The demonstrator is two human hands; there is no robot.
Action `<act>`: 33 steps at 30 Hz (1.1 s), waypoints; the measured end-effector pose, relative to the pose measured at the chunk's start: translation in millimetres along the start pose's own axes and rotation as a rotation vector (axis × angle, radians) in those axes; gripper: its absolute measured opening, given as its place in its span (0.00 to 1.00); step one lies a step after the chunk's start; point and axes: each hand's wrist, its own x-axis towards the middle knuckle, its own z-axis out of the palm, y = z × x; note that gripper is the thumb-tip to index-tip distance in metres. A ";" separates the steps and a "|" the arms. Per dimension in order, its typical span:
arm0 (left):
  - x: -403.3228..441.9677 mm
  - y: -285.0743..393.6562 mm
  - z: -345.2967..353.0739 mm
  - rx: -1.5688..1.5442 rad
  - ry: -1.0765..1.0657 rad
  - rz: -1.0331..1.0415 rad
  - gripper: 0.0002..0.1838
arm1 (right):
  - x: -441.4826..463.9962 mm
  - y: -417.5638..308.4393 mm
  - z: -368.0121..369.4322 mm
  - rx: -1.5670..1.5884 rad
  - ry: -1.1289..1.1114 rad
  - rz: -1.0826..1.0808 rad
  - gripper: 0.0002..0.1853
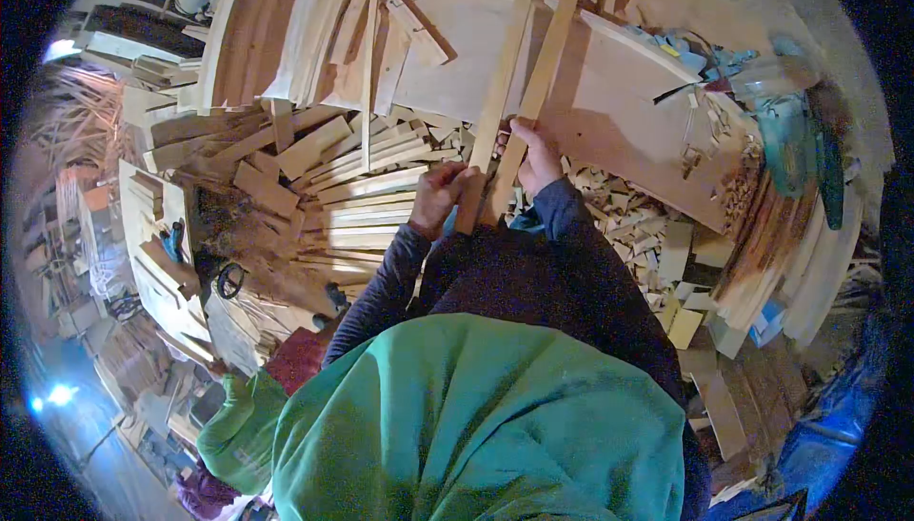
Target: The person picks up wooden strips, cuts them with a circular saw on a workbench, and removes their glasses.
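Head cam: two long wooden strips side by side, near ends at the lap, far ends over the pale bench top. Left hand is curled round the left strip near its lower end; right hand has the right strip pinched, thumb on top. I'd guess they're light, pretty stiff, not slippery, maybe splintery. Length probably makes them tip-heavy, so I'd grip the edges closer to mid-length.

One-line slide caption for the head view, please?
Two long wooden strips, one in the left hand, one in the right hand, with piled wood pieces around.
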 end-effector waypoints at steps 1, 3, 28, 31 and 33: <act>5.4 -9.8 -1.9 0.000 0.003 -0.008 0.17 | -1.3 2.6 0.7 0.040 0.006 0.024 0.11; 9.2 -27.8 4.0 -0.015 0.120 0.095 0.16 | -3.7 -1.5 3.7 0.110 0.001 0.033 0.11; 18.0 -3.2 48.1 1.145 0.246 0.382 0.41 | -32.3 -16.8 70.2 0.073 0.008 0.023 0.27; 4.2 -29.1 7.5 1.096 0.253 0.347 0.39 | 12.8 -1.5 36.2 0.092 -0.092 -0.064 0.24; -28.6 8.5 -13.3 0.970 0.145 0.453 0.38 | 28.4 -35.7 21.8 0.238 -0.179 -0.045 0.27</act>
